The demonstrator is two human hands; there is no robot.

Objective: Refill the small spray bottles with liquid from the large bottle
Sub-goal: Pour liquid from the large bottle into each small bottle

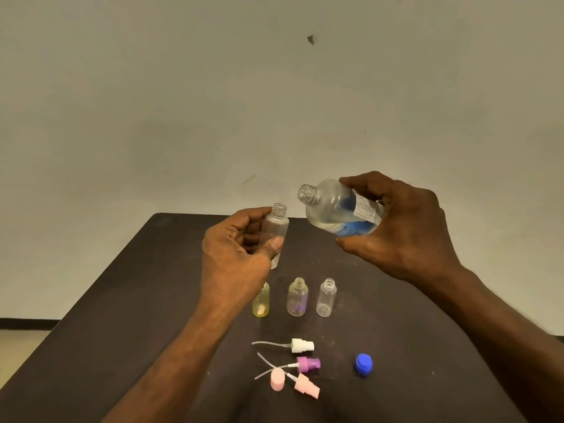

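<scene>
Left hand [241, 254] grips a small clear bottle [276, 230] around its body, thumb on the front, neck clear of the fingers and mouth open upward. Looks deliberate: mouth stays free as a pour target, and the bottle is lifted off the table to meet the spout.

Right hand [406, 227] is wrapped around the large bottle [332, 209] at its labelled lower half, tipped well over so the uncapped neck points left toward the small bottle's mouth. The 2 mouths are near but apart, with the large one higher. Clear liquid pools along the low side of the large bottle; no stream visible, so judged as lining up just ahead of the pour. Holding it by the base end probably gives finer tilt control.

Hands are apart, each clamped on its own bottle.

Below on the dark table [122, 315]: 3 more small bottles stand upright in a row, uncapped: a yellow bottle [261, 303] partly hidden by the left wrist, a purple-tinted bottle [297, 297], and a clear one [326, 297]. Necks open, so ready to fill in turn.

Nearer the person: white spray head [300, 345], purple spray head [308, 364], and pink spray head [306, 389] lying with dip tubes out, plus a pink cap [277, 380]. Blue cap [363, 365] sits off right, likely the large bottle's. Parked clear of the pour zone.
</scene>
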